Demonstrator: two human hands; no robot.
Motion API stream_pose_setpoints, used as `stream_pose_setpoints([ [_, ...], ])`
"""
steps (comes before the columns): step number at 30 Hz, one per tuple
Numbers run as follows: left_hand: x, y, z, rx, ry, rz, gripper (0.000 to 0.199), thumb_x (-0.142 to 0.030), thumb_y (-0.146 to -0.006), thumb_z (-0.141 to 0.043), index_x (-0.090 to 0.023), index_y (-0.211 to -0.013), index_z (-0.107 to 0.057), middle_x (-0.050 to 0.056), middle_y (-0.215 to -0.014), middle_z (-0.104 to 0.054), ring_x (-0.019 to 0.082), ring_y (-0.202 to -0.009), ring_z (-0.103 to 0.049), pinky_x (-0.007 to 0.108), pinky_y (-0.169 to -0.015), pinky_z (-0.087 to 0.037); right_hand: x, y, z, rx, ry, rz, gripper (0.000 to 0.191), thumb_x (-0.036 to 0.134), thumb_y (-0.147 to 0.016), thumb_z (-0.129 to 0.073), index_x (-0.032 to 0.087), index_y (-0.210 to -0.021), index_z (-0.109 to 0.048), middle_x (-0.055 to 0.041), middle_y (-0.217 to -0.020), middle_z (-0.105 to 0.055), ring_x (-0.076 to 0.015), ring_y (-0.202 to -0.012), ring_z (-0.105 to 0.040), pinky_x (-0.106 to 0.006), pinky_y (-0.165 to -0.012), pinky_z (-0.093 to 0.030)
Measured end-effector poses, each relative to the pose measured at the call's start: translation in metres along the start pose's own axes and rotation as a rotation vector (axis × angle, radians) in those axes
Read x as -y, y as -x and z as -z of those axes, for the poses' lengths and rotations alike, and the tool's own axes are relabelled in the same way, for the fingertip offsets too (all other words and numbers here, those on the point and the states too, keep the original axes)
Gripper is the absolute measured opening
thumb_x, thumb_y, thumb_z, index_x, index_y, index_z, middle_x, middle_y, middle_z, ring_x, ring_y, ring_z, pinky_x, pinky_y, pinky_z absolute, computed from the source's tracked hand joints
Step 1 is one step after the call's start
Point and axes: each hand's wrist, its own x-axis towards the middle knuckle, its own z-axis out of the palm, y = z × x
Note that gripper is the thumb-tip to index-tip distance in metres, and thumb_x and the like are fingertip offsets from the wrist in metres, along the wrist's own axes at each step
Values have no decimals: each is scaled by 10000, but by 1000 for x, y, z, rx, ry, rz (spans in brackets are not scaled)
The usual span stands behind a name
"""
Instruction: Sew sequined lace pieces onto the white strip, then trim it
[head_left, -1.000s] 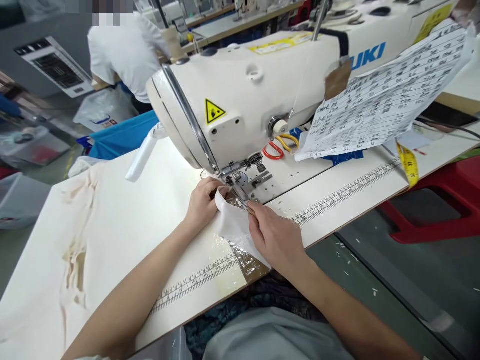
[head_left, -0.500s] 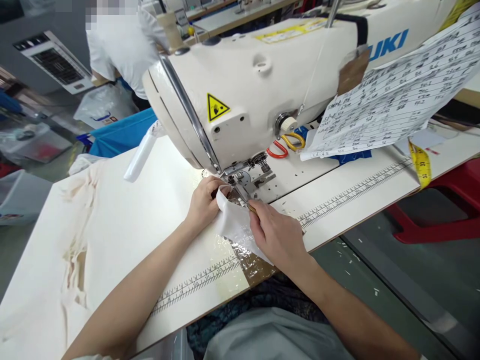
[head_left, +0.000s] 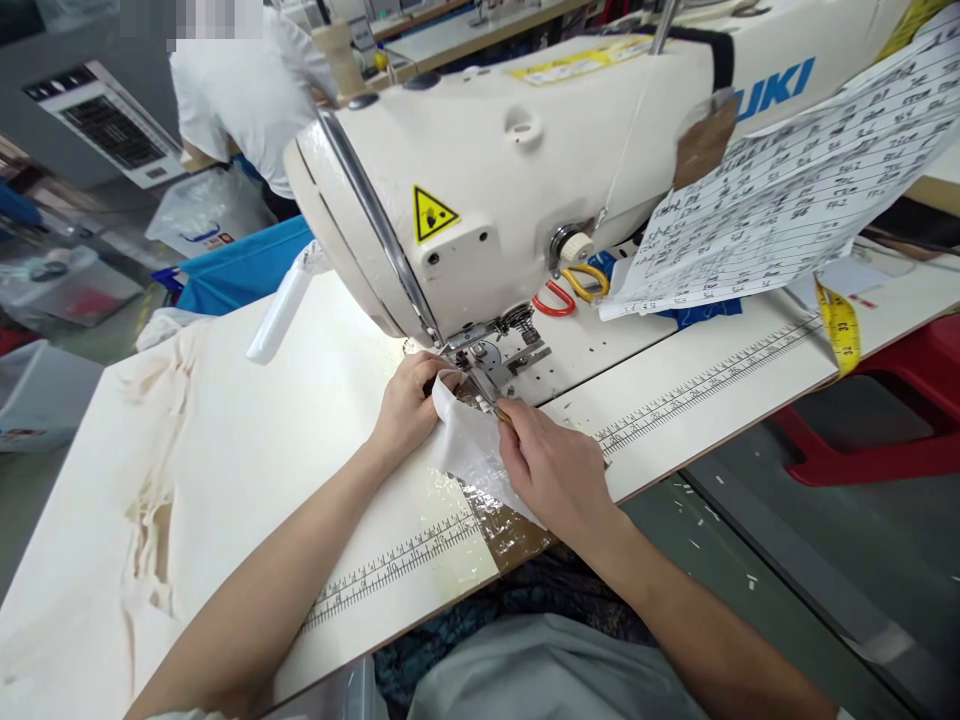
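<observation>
A small white fabric piece [head_left: 472,440] lies over the front edge area of the table, just before the needle area of a white sewing machine [head_left: 480,150]. My left hand [head_left: 409,405] pinches the fabric's upper left edge beside the presser foot. My right hand [head_left: 555,465] is closed on a slim metal tool [head_left: 486,388], which looks like tweezers; its tip points toward the needle area. The tool's exact end is hard to make out. Under the fabric shows brown, shiny tape [head_left: 514,535].
Red-handled and yellow-handled scissors [head_left: 585,283] lie behind the needle area. A written paper sheet [head_left: 787,190] and a measuring tape [head_left: 840,325] are at the right. Pale cloth [head_left: 150,480] covers the table's left. A person in white [head_left: 232,90] stands beyond; a red stool [head_left: 885,430] is at right.
</observation>
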Motion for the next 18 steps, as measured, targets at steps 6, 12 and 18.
stream_pose_setpoints([
  [6,0,0,0,9,-8,-1,165,-314,-895,-595,-220,-803,-694,42,-896,-691,210,-889,-632,382,-825,-512,0,0,0,10,5,-7,307,230,-1002,-408,158,-1157,-663,-39,-946,-780,-142,-660,-696,-266,-489,-352],
  [12,2,0,0,15,-5,2,147,-309,-895,-597,-225,-821,-692,39,-912,-695,208,-901,-635,380,-836,-512,0,-1,0,52,28,-19,321,239,-1011,-398,162,-1184,-657,-42,-965,-777,-148,-686,-702,-270,-485,-367],
  [18,1,1,1,22,5,7,159,-347,-897,-602,-224,-833,-681,41,-928,-696,209,-909,-634,386,-841,-514,0,-3,1,98,47,-7,343,244,-1031,-370,165,-1227,-640,-55,-1004,-771,-143,-719,-706,-273,-486,-384],
])
